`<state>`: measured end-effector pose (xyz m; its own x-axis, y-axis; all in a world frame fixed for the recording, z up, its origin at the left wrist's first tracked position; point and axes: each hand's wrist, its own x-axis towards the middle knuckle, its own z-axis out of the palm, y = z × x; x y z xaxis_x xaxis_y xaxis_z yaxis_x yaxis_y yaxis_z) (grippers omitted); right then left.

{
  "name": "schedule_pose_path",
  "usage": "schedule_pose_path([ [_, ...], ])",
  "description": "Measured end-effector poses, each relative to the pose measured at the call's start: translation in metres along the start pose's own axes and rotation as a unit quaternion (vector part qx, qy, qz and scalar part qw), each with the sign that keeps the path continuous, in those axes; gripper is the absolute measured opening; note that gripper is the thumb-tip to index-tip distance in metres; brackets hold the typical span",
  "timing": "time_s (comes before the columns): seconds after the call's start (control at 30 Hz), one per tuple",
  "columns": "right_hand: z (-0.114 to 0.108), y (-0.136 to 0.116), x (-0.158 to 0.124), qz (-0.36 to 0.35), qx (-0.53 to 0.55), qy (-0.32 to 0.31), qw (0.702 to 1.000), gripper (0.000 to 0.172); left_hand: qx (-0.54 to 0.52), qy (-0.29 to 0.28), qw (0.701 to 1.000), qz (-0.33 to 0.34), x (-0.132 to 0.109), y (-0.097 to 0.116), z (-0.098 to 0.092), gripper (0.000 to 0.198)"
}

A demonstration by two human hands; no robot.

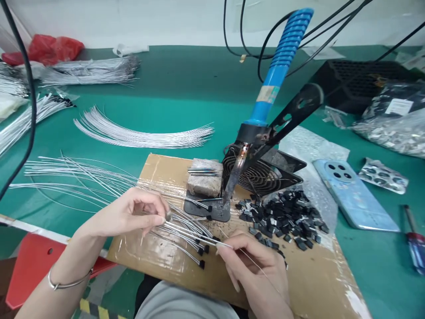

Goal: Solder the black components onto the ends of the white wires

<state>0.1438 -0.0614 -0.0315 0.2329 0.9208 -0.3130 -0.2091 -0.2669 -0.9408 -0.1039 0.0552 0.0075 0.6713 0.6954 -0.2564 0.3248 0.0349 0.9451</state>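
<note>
My left hand (139,210) pinches a white wire (186,230) between thumb and fingertips above the cardboard (315,279). That wire runs right to my right hand (255,270), whose thumb and forefinger are closed near its end. A thin, solder-like strand (253,262) also passes through my right hand; which fingers grip it is partly hidden. Beneath and behind lie several white wires (83,175) with black connectors (201,264) on their right ends. A blue-handled soldering iron (282,62) leans tip-down, its tip close to a dark plate (212,213) below a stained block (204,184).
Loose black connectors (288,219) are heaped to the right, by a small black fan (262,173). Farther right are a blue phone (355,195) and a screwdriver (415,243). A fanned wire bundle (142,135) lies behind. Black cables (265,44) hang at the back.
</note>
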Motion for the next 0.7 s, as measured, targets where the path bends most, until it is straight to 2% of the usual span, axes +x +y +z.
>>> schedule_pose_path([
  [0.13,-0.006,0.002,0.002,-0.024,-0.030,-0.015,0.999,0.027,-0.002,-0.020,1.000,-0.011,0.000,-0.001,-0.002,0.020],
  [0.2,-0.009,0.003,0.004,-0.059,-0.058,-0.040,0.996,0.027,0.035,-0.014,0.999,-0.028,0.000,0.003,0.001,0.020],
  [0.27,-0.011,0.003,0.006,-0.113,-0.106,-0.076,0.985,0.027,0.113,0.020,0.993,-0.037,0.001,0.011,0.012,0.015],
  [0.37,-0.011,0.001,0.007,-0.167,-0.165,-0.097,0.967,0.026,0.178,0.041,0.983,-0.035,0.002,0.025,0.042,0.031],
  [0.47,-0.008,-0.002,0.004,-0.163,-0.181,-0.076,0.967,0.026,0.174,0.023,0.985,-0.002,0.007,0.033,0.075,0.023],
  [0.53,-0.007,-0.003,0.002,-0.156,-0.183,-0.066,0.968,0.027,0.144,0.029,0.989,-0.025,0.013,0.032,0.090,0.020],
  [0.63,-0.009,0.001,0.001,-0.125,-0.163,-0.050,0.977,0.027,0.065,0.048,0.994,-0.077,0.021,0.024,0.100,0.020],
  [0.7,-0.013,0.006,0.004,-0.101,-0.114,-0.021,0.988,0.025,0.030,0.081,0.992,-0.094,0.024,0.018,0.102,0.018],
])
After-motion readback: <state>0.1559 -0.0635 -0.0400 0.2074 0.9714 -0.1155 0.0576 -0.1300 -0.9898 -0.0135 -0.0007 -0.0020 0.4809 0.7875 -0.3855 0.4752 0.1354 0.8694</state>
